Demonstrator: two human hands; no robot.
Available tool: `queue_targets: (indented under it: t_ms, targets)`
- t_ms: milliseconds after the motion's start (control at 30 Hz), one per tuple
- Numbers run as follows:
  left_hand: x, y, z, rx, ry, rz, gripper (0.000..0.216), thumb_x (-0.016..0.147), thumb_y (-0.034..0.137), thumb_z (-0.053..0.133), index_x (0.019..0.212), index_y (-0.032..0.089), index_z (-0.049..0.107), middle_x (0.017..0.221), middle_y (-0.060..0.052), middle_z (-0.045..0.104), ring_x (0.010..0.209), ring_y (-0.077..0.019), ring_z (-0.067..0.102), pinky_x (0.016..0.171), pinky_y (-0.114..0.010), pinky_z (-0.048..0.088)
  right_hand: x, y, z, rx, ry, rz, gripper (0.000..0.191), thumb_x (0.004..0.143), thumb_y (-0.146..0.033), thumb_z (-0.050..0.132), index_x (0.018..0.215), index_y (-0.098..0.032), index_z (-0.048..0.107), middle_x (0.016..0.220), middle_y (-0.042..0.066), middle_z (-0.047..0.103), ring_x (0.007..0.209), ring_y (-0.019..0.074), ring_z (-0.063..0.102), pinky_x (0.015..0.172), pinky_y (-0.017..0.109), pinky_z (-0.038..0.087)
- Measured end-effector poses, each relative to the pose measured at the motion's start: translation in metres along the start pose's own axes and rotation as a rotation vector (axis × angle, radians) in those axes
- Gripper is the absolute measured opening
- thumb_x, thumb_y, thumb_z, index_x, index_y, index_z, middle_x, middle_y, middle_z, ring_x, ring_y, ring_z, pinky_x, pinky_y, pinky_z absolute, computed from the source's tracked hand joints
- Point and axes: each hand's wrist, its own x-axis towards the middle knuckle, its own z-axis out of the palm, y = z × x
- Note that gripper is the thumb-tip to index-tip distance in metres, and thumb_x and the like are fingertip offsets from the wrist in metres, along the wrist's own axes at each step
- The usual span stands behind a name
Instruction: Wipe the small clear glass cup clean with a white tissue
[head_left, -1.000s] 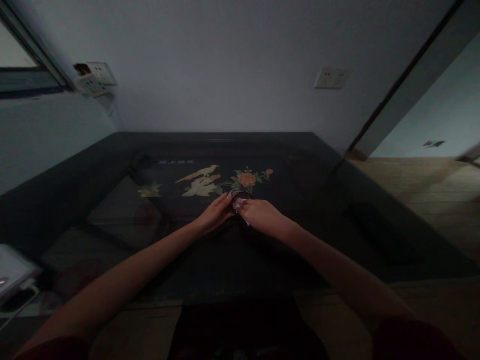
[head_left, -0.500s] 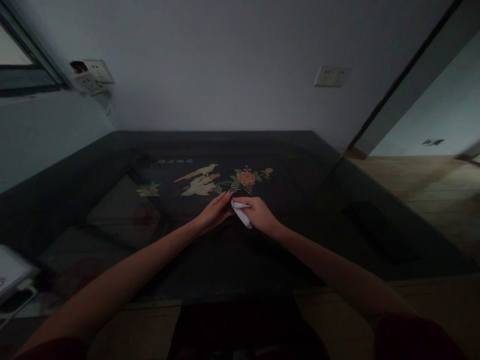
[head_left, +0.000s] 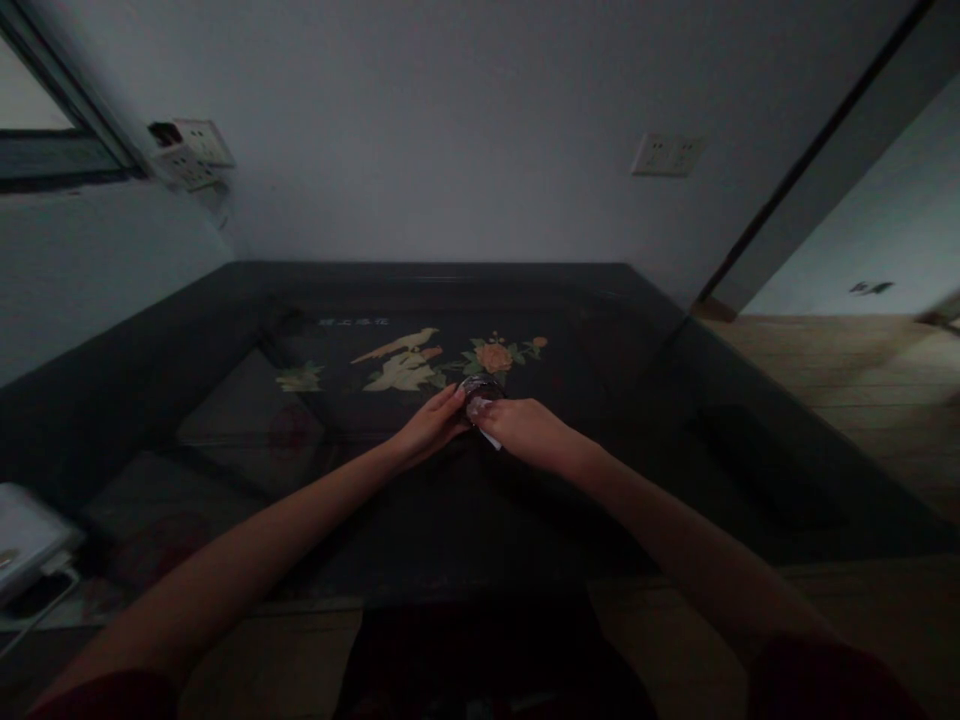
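Observation:
A small dark round object, perhaps a glass or jar, stands on a dark glass-topped table with a bird and flower picture. My left hand rests against the object's left side with its fingers curved round it. My right hand is closed on a small white cloth or tissue and presses it against the object's right side. Most of the cloth is hidden under my fingers. The room is dim.
A white wall stands behind the table with a socket plate on it and more sockets at the left. A white device with a cable lies at the table's near left. A wooden floor and an open doorway lie to the right.
Half a second ago more of the white cloth hung out below my right hand; now my right hand has turned over it and the dark object shows again. My left hand stayed put.

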Motion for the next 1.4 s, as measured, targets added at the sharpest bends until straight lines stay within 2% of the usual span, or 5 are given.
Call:
queue_targets:
  t_ms: [267,600,1033,1200,1400]
  targets:
    - [0.001,0.001,-0.001,0.008,0.035,-0.017,0.034,0.078,0.04,0.07,0.103,0.018,0.065,0.106,-0.008,0.067,0.101,-0.021,0.06,0.086,-0.03,0.047,0.001,-0.004,0.005,0.221,0.088,0.098,0.032,0.088,-0.007,0.043,0.114,-0.013,0.062,0.113,0.015,0.068,0.103,0.0229,0.065,0.086,0.031,0.048]
    - [0.002,0.0,-0.003,-0.031,0.066,-0.003,0.027,0.08,0.037,0.068,0.099,0.018,0.065,0.092,-0.004,0.065,0.089,-0.0161,0.06,0.083,-0.029,0.05,0.019,-0.01,0.039,1.253,0.476,0.351,0.042,0.079,-0.006,0.045,0.114,-0.016,0.066,0.11,0.006,0.071,0.097,0.0184,0.066,0.083,0.03,0.05]
    - [0.001,-0.001,-0.002,-0.004,0.047,-0.019,0.032,0.08,0.037,0.069,0.104,0.018,0.064,0.105,-0.006,0.066,0.097,-0.0172,0.06,0.081,-0.026,0.047,0.004,0.0,0.01,-0.027,0.037,-0.001,0.028,0.092,-0.01,0.041,0.111,-0.008,0.061,0.112,0.018,0.066,0.105,0.0226,0.063,0.086,0.032,0.05]
    - [0.001,0.001,-0.001,-0.02,0.061,-0.02,0.031,0.079,0.036,0.069,0.103,0.018,0.064,0.104,-0.006,0.066,0.096,-0.0171,0.06,0.081,-0.026,0.047,0.004,-0.004,0.013,-0.039,0.048,0.04,0.028,0.092,-0.01,0.04,0.109,-0.009,0.062,0.115,0.017,0.065,0.104,0.0229,0.063,0.087,0.032,0.049]
    - [0.003,-0.003,-0.005,-0.024,0.036,-0.01,0.031,0.079,0.038,0.069,0.102,0.017,0.064,0.102,-0.008,0.066,0.095,-0.0195,0.061,0.084,-0.03,0.048,0.003,-0.009,0.008,0.422,0.131,0.209,0.032,0.087,-0.009,0.044,0.109,-0.017,0.066,0.109,0.009,0.07,0.101,0.0211,0.065,0.086,0.03,0.045]
